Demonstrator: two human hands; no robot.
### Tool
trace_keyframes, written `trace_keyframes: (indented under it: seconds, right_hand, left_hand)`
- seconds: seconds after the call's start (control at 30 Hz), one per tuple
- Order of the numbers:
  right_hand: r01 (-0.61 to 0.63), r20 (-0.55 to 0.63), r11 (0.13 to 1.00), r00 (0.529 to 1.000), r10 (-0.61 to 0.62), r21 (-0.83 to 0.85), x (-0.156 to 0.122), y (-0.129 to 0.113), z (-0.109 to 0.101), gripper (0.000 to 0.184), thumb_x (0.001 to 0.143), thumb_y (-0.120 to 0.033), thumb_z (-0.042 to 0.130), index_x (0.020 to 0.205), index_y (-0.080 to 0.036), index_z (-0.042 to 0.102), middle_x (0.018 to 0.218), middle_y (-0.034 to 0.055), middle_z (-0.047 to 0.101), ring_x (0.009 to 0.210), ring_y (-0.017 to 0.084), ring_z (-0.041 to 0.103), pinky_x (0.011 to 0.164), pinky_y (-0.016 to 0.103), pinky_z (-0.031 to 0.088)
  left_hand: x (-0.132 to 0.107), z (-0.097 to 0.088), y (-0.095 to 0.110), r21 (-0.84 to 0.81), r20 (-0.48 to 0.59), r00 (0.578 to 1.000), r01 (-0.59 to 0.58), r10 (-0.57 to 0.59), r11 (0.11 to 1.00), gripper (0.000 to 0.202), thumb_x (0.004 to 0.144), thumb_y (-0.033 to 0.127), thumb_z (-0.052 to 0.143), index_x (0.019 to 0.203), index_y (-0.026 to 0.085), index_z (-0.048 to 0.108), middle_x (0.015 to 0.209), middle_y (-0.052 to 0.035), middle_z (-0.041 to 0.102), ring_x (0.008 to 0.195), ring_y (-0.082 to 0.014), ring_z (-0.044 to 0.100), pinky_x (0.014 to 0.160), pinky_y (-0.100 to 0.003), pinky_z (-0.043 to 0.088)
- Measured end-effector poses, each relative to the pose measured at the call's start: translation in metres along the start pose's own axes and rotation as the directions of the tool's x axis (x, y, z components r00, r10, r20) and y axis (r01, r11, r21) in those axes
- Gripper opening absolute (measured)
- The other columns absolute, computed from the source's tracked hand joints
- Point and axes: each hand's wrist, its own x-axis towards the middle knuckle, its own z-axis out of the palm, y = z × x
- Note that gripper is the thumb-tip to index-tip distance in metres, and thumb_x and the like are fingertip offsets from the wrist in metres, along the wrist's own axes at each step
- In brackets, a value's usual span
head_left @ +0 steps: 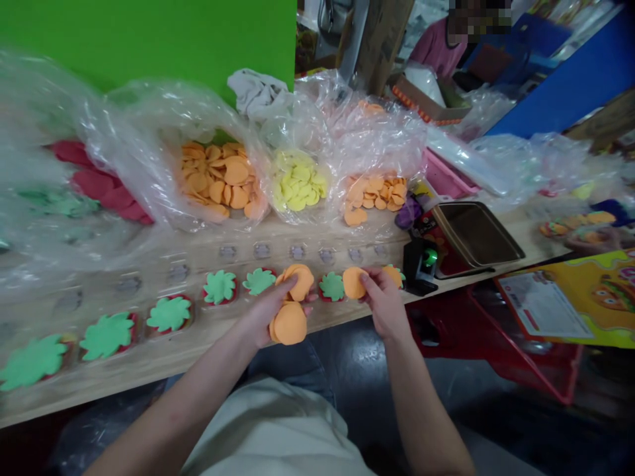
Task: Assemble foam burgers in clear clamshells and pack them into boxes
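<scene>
Left hand (265, 311) clenched around a fanned stack of orange foam discs (290, 322), right hand (384, 304) pinching a single orange disc (353, 282) between its fingers, both low over the front of the wooden bench (213, 340). Just beneath and beside them, a row of green scalloped foam pieces (331, 286) on red backings. Farther along the bench, clear plastic bags (297, 112) of loose orange discs (221, 178) and yellow discs (297, 182); off to the right, a dark tray (476, 231) beside a small black device (417, 268) with a green knob
</scene>
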Motion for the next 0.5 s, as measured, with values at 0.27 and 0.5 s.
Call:
trace_keyframes:
  seconds: [0.27, 0.5]
  right_hand:
    - [0.386, 0.246, 0.731, 0.922, -0.297, -0.563, 0.017, 0.037, 0.018, 0.024, 0.08, -0.031, 0.051, 0.101, -0.02, 0.056, 0.084, 0.0042, 0.062, 0.077, 0.018, 0.058, 0.072, 0.033, 0.047]
    - [0.473, 0.161, 0.521, 0.83, -0.534, -0.711, 0.002, 0.029, 0.025, 0.027, 0.083, -0.031, 0.049, 0.104, -0.017, 0.06, 0.1, 0.0125, 0.055, 0.095, 0.024, 0.051, 0.084, 0.04, 0.043]
  left_hand:
    - [-0.004, -0.013, 0.011, -0.067, 0.085, 0.989, 0.123, -0.117, 0.99, 0.037, 0.082, 0.025, 0.048, 0.114, 0.008, 0.052, 0.091, -0.0187, 0.067, 0.055, -0.0181, 0.064, 0.051, -0.027, 0.052]
    - [-0.006, -0.014, 0.006, 0.002, 0.034, 0.995, 0.094, -0.094, 0.996, 0.022, 0.08, 0.02, 0.058, 0.099, 0.008, 0.058, 0.085, -0.0137, 0.068, 0.052, -0.0122, 0.06, 0.048, -0.021, 0.05]
